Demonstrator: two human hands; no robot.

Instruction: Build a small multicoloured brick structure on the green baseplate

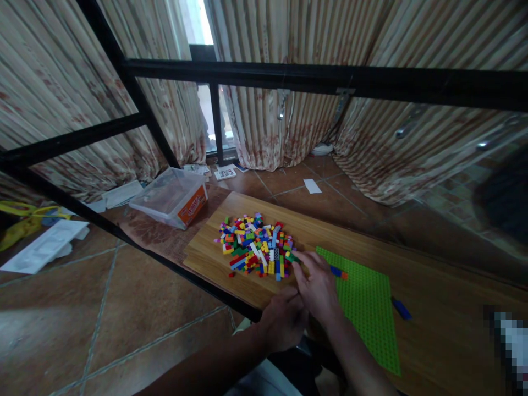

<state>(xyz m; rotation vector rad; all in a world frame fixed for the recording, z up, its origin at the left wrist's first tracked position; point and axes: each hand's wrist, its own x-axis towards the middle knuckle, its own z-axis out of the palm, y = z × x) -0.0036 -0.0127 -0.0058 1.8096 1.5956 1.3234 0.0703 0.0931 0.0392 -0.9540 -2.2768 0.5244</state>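
Note:
A pile of small colourful bricks (256, 245) lies on the wooden table (433, 308). To its right lies a green studded baseplate (365, 308) with a short blue and orange brick (339, 271) on its near-left corner. My right hand (315, 286) reaches to the pile's right edge, and its thumb and forefinger pinch a small green brick (292, 257). My left hand (284, 323) rests at the table's front edge, just behind the right hand. Its fingers are tucked under the right hand and hidden.
A loose blue brick (401, 309) lies on the table right of the baseplate. A clear plastic box (171, 197) with an orange label stands at the table's far left. A black metal frame (289, 77) runs around the table. Curtains hang behind, and white packaging (43, 246) lies on the tiled floor.

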